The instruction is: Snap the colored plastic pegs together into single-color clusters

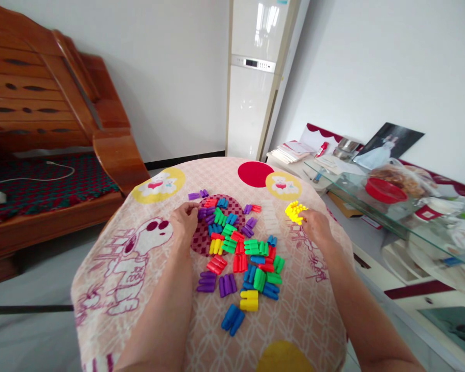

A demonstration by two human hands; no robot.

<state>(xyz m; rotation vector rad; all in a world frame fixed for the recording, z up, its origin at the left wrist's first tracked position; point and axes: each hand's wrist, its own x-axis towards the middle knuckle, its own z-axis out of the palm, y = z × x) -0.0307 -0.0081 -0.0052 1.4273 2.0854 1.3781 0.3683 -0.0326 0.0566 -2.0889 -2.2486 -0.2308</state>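
Many finger-shaped plastic building blocks in red, green, blue, purple and yellow lie scattered over the middle of a cloth-covered round table [294,320]. At the pile's left edge, my left hand [186,219] has its fingertips closed at a purple block [205,213]; the grip is partly hidden. On the right, apart from the pile, my right hand [314,227] pinches the edge of a cluster of yellow blocks [295,211]. Nearer to me lie a blue block [232,319], a yellow block [249,300] and purple blocks [227,284]. Green blocks [251,247] sit mid-pile.
A wooden bench [112,150] stands at the left. Behind the table is a tall white cabinet-like appliance [251,103]. To the right, a glass-topped stand [418,227] carries a red bowl [385,190], papers [292,151], a photo [389,144] and plastic bags.
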